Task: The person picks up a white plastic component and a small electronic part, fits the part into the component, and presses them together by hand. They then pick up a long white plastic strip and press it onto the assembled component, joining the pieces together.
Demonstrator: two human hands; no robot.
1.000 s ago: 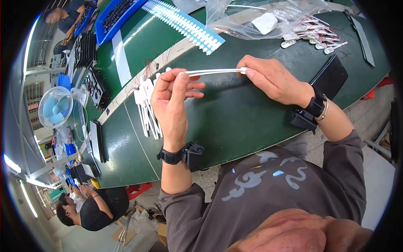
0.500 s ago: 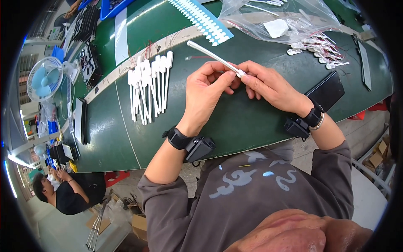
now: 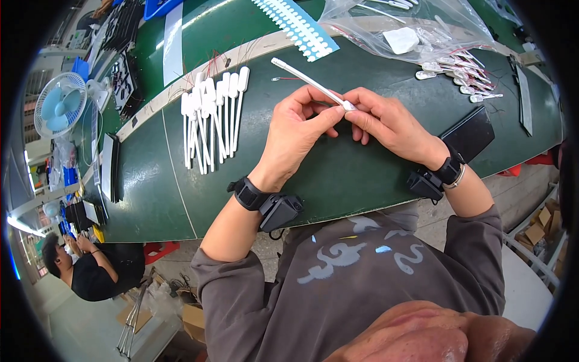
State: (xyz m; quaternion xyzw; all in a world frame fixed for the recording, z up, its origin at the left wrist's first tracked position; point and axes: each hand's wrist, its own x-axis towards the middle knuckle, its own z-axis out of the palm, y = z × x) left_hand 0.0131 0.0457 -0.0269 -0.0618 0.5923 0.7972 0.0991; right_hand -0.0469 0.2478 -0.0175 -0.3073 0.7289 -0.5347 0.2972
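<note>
Between both hands is a slim white plastic stick, slanting up and to the left over the green table. My left hand is closed round the stick near its lower end, thumb on top. With thumb and fingers my right hand pinches that same white end, which the fingertips partly hide. A thin red wire with a small pale tip sticks out beyond my left fingers; where it joins is hidden. Left of my hands lies a bunch of white paddle-ended sticks, with red wires at their far ends.
A blue sheet of white stickers lies at the far edge. A clear plastic bag and a heap of wired clear-white pieces are at far right, near a black flat case. A fan and a seated person are at left.
My hands keep their grip on the stick, with only slight finger movement. The red wire's tip has shifted slightly. The whole view has tilted a little.
</note>
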